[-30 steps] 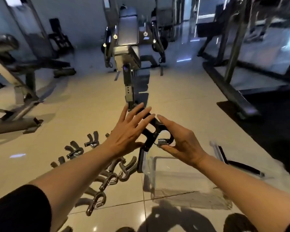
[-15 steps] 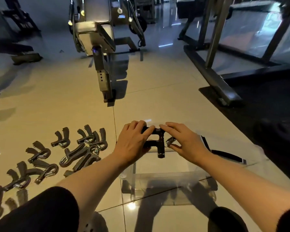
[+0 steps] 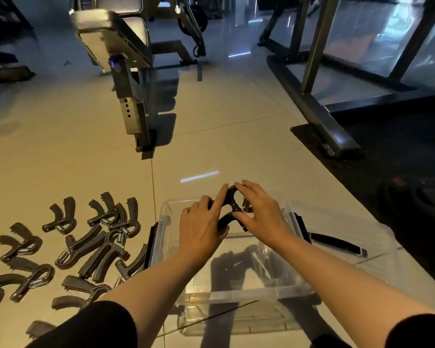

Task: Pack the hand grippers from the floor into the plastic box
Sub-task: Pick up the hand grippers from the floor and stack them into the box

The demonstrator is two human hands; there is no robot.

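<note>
Nearest the person, the clear plastic box (image 3: 236,295) sits open on the tiled floor (image 3: 224,146), its near wall towards the knees; I can make out nothing in it beyond shadows and reflections, so packing looks barely begun. Both forearms reach over the box towards its far edge, presumably so the piece goes down inside rather than being dropped. The left hand (image 3: 201,227) has its fingers curled round one black handle of a hand gripper (image 3: 230,204); the right hand (image 3: 259,212) pinches the spring end between thumb and fingertips. The gripper sits above the far part of the box; whether it touches the bottom I cannot tell. Two hands on one piece suggests it is being turned to lie flat against the far wall. Left of the box, the remaining hand grippers (image 3: 68,249) lie scattered on the floor, within the left arm's reach. By the box's right edge lies a black strip (image 3: 337,243), possibly part of a lid. Farther off stand a weight bench (image 3: 126,51) and a steel rack frame (image 3: 319,114).
</note>
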